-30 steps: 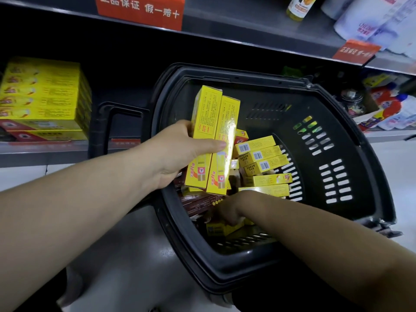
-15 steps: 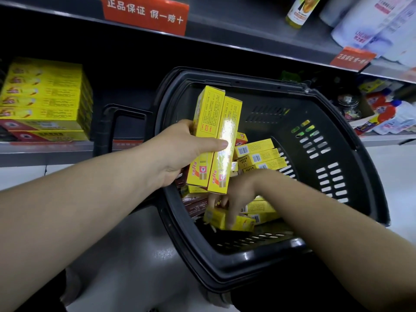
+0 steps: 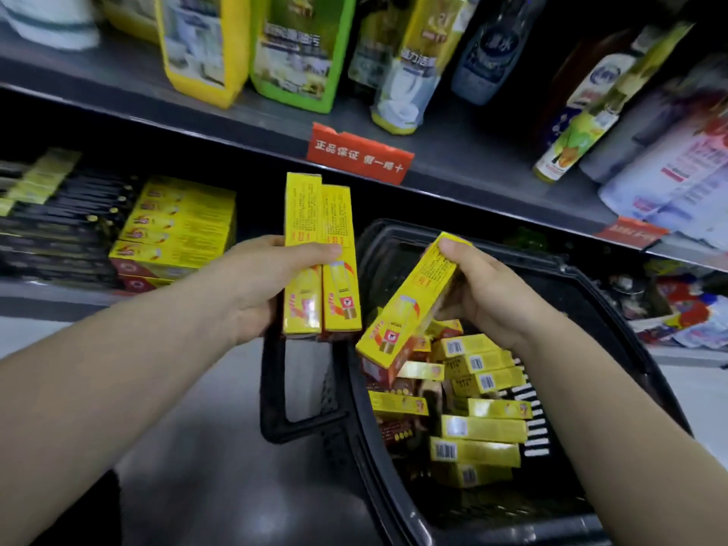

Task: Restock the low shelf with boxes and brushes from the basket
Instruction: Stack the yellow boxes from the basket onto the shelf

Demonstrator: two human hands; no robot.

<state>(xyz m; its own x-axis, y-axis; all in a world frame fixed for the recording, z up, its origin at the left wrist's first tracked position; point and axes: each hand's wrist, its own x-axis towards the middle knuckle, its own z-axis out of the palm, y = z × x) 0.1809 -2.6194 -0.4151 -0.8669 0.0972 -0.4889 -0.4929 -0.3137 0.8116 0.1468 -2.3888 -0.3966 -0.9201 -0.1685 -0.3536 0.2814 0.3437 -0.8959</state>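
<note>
Basket (image 3: 591,524) near right, many loose yellow boxes (image 3: 480,427) inside, barcodes showing. Above it the right hand (image 3: 486,295) has its grip closed round one tilted box (image 3: 409,305), and the left hand (image 3: 256,287) grips two upright boxes (image 3: 321,262) side by side. Best, I judge, to lay the tilted box flush against the pair, square the ends, then carry all three left to the stack (image 3: 181,230) on the low shelf (image 3: 47,299), faces matching. Box print too small to read; red tag (image 3: 358,153) on the far upper shelf edge reads 正品保证 假一赔十; labels on the bottles (image 3: 398,61) beyond are blurred.
</note>
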